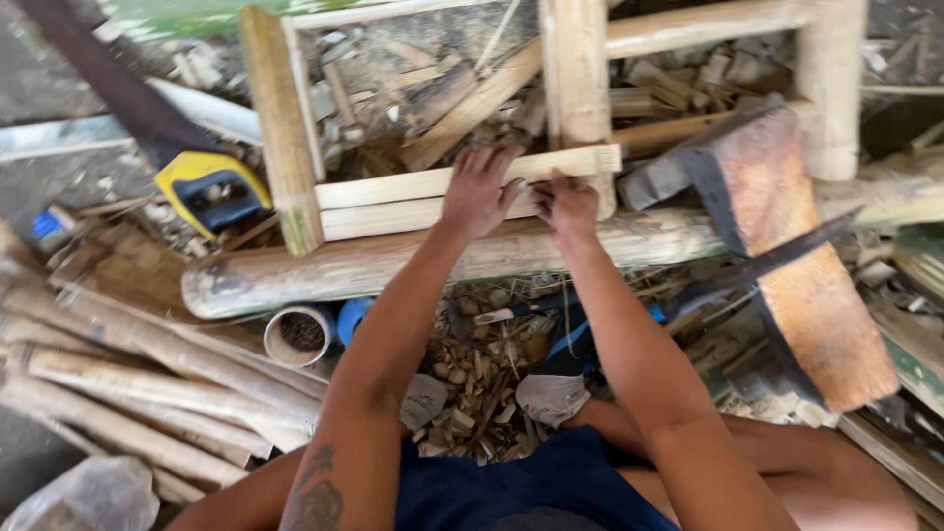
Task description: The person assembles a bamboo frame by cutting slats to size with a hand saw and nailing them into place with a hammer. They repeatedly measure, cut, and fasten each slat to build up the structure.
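Bamboo slat (433, 183) under left hand (479, 189) (flat, fingers spread), right hand (565, 205) in pinching grip on its lower edge.

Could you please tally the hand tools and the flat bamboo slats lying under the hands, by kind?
Handsaw, yellow and black handle: 1
Long dark blade on the wooden block: 1
Flat bamboo slats under the left hand and right hand: 2
Total: 4

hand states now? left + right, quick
Left hand: open, fingers spread, pressing flat on the slat.
Right hand: fingers curled at the slat's edge; whether it pinches something cannot be told.
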